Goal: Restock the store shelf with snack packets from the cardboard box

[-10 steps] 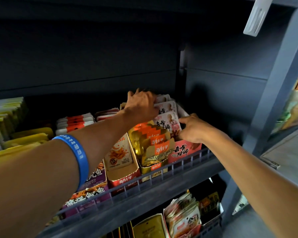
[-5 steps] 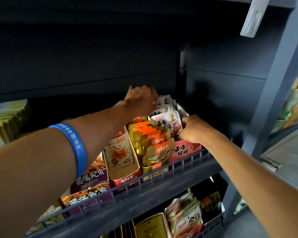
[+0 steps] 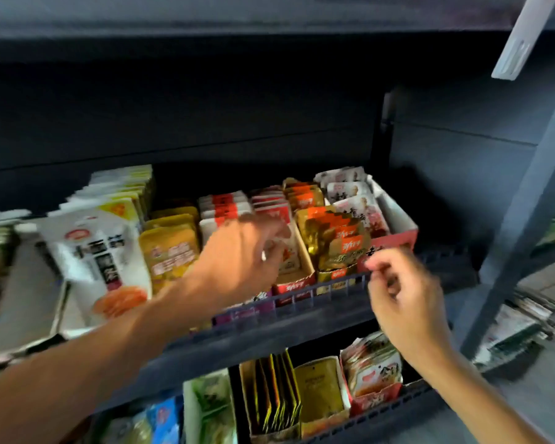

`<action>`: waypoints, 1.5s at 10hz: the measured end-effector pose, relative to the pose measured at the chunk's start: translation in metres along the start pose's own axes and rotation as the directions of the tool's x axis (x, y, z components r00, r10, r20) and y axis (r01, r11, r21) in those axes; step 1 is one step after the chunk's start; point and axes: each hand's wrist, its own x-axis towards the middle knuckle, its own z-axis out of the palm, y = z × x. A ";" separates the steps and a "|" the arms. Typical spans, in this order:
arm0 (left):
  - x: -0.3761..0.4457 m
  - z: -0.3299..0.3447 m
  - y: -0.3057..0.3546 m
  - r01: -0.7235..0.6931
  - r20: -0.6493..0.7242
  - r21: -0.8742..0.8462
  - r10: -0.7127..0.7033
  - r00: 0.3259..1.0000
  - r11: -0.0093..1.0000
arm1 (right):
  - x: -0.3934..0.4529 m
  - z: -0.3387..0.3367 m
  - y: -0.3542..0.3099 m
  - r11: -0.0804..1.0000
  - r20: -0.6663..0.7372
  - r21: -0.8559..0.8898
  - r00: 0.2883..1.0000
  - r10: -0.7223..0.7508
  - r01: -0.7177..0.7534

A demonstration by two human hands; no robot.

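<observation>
Both your hands have come back out of the shelf: half a second ago your left hand (image 3: 241, 251) was deep over the white packets (image 3: 353, 200) in the red tray (image 3: 401, 229) and your right hand (image 3: 401, 293) was at that tray's front corner, and now both hover at the rail (image 3: 302, 302), in front of the trays. Your view has swung left too, taking in the big white bags (image 3: 96, 251) and yellow packets (image 3: 170, 248). I read that as this batch being placed and you pulling back for more; the cardboard box is not in view, so you would have to look away from the shelf to find it. The white packets stand upright in the red tray at the right end, touching the gold packets (image 3: 334, 241) beside them, up and behind your right hand and to the right of your left. Your left fingers hang loosely bent over the cream tray (image 3: 302, 264), holding nothing I can make out through the blur. Your right fingers are curled in, fingertips close together just below the tray's front; whether they pinch anything I cannot tell.
</observation>
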 end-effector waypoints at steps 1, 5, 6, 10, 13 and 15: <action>-0.034 0.010 0.004 0.027 0.158 0.145 -0.050 0.986 0.989 | -0.012 0.016 -0.027 0.992 0.267 -0.067 0.960 -0.089 0.110; -0.126 -0.012 -0.013 0.070 0.249 0.346 -0.164 0.955 0.935 | -0.001 0.055 -0.088 0.965 0.434 -0.251 0.900 0.044 0.073; -0.129 -0.008 -0.022 0.095 0.215 0.284 -0.160 0.963 0.954 | -0.008 0.024 -0.065 0.983 -0.056 -0.183 0.998 0.018 -0.028; -0.136 0.004 -0.035 0.042 0.201 0.320 -0.112 0.973 0.946 | 0.068 -0.008 0.001 0.893 0.530 -0.396 0.742 0.411 -0.211; -0.132 0.003 -0.033 0.156 0.082 0.199 -0.175 0.981 0.968 | 0.077 -0.009 0.014 0.873 0.529 -0.451 0.732 0.430 -0.187; -0.149 -0.009 -0.040 0.188 0.020 0.183 -0.195 0.981 0.965 | 0.052 -0.012 -0.012 0.814 0.226 -0.573 0.938 0.263 -0.090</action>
